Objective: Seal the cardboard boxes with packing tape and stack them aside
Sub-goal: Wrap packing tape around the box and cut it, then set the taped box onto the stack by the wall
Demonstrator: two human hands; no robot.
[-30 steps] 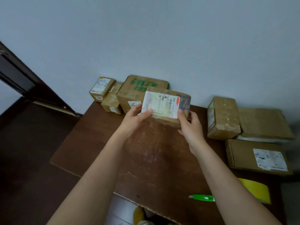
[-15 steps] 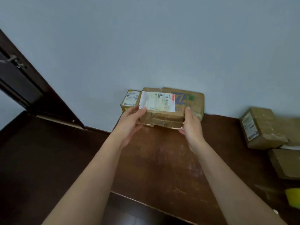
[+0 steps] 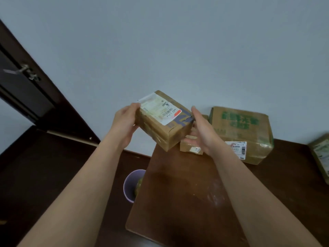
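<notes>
Holding the labelled cardboard box [image 3: 164,120] tilted in the air above the worktop's [image 3: 179,196] far left corner, left hand [image 3: 124,125] gripping its left end, thumb curled on top. Right hand [image 3: 203,132] is at its right end, fingers [image 3: 195,113] mostly straight against the side. Behind it on the worktop: a small box [image 3: 191,148] and a larger green-printed box [image 3: 243,132] against the wall [image 3: 178,41]; purple bin [image 3: 132,186] on the floor left of the worktop.

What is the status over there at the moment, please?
Both hands, left hand and right hand, hold labelled box tilted above table. Small box and big box behind.
</notes>
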